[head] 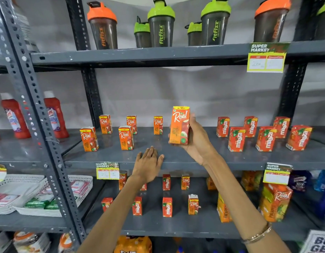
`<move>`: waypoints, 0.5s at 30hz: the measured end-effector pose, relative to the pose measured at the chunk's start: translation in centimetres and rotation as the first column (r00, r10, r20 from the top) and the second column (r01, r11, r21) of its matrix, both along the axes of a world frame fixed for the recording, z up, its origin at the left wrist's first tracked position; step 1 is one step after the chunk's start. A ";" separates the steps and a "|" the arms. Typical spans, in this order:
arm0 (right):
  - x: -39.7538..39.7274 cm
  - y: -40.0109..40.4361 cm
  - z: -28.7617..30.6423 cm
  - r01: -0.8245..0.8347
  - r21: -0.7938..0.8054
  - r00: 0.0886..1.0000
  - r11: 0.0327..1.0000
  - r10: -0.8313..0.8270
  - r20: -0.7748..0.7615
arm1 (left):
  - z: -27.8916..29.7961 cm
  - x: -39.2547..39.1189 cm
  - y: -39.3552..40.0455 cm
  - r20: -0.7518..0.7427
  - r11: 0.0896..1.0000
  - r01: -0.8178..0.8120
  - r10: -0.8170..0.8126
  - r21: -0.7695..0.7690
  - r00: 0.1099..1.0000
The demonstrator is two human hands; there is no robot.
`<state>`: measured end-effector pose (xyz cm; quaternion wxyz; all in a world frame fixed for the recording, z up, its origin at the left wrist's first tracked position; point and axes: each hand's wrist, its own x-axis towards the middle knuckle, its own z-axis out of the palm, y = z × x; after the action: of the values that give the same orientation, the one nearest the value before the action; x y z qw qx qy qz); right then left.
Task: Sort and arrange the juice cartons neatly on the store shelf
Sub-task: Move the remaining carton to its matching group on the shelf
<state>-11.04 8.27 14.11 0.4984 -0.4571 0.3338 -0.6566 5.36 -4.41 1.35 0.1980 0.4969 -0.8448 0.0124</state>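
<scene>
The right hand (pixel 193 137) grips an orange cardboard Real apple carton (pixel 180 125) upright above the grey metal middle shelf (pixel 176 159). The left hand (pixel 148 162) lies spread, flat on the front edge. Placing step: probably set it right of the Real row (pixel 126 137).

Grey slotted-steel shelving (pixel 158 55), pale grey wall (pixel 176 88) behind — soft, even light

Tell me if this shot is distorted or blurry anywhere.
Head view: wide-angle bend bows the upright post and shelf edges; corners soften, the bottles at left look smeared; the Real carton in the right hand reads sharp; lighting is even.
</scene>
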 end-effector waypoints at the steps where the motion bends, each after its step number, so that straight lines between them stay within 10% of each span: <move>1: 0.0 0.6 0.2 -0.020 -0.001 0.999 1.000 0.020 0.028 | 0.1 0.0 0.1 0.001 1.000 -0.002 0.002 0.005 1.000; 15: 1.9 8.1 2.7 -0.239 -0.194 0.969 0.952 0.247 0.018 | 1.5 -0.1 1.7 0.154 1.000 -0.014 0.013 0.006 0.988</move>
<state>-9.18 16.40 16.85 0.5363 -0.5264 0.2003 -0.6286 5.22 -2.67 2.88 0.1303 0.5009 -0.8542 0.0492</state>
